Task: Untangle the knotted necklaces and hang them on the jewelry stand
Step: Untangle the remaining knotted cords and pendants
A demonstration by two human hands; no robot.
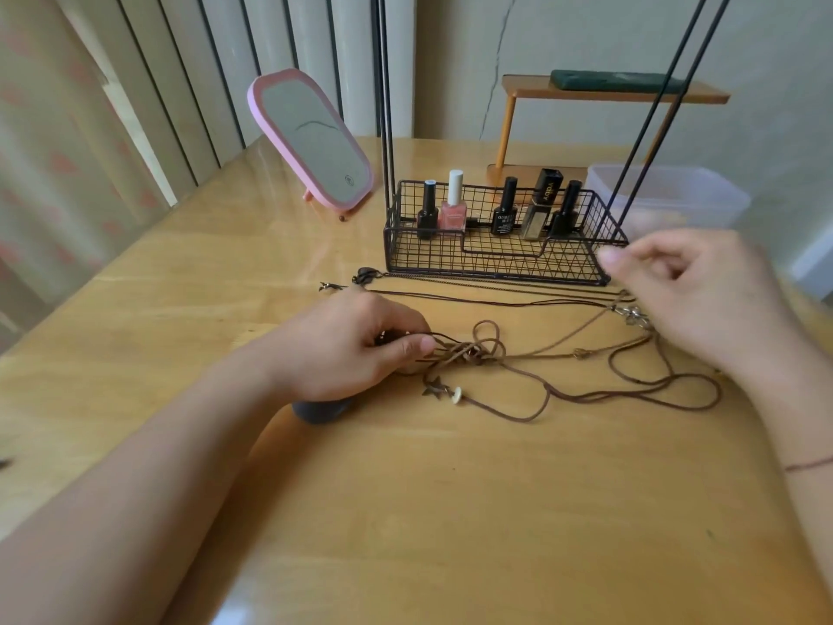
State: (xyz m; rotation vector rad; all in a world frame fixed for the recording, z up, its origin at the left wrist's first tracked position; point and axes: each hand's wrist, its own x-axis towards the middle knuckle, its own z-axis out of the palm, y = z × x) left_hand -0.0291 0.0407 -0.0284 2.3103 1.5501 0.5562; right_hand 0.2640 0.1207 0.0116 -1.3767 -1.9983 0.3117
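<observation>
Several brown cord necklaces (581,390) lie tangled on the wooden table, with a knot (473,351) near the middle. My left hand (356,349) pinches the cords just left of the knot, pressing them to the table. My right hand (703,295), blurred, hovers over the cords' right end near a metal clasp (633,314); whether it holds a cord is unclear. The black wire jewelry stand (496,259) rises behind, its rods leaving the top of the view. Two straight cords (496,297) lie in front of its basket.
Several nail polish bottles (453,205) stand in the stand's basket. A pink mirror (315,137) is at the back left, an orange shelf (608,94) and a clear plastic box (676,196) at the back right. A dark object (320,410) sits under my left wrist.
</observation>
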